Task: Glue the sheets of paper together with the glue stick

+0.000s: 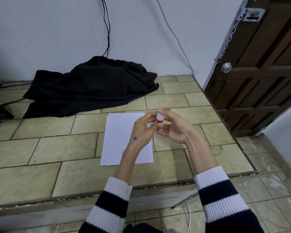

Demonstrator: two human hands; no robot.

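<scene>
A stack of white paper sheets (pixel 119 137) lies flat on the tiled surface, its edges slightly offset. Above its right side I hold a small glue stick (pixel 159 118), red-labelled body with a white cap on top, upright between both hands. My left hand (pixel 142 130) pinches the lower part of the stick with its fingers curled round it. My right hand (pixel 172 127) curls its fingers and thumb round the stick from the right, near the cap. The bottom of the stick is hidden by my fingers.
A crumpled black cloth (pixel 91 86) lies at the back against the white wall, with dark cables (pixel 107 31) hanging above it. A brown wooden door (pixel 262 64) stands at the right. The tiled platform's front edge (pixel 107 192) runs just before my sleeves.
</scene>
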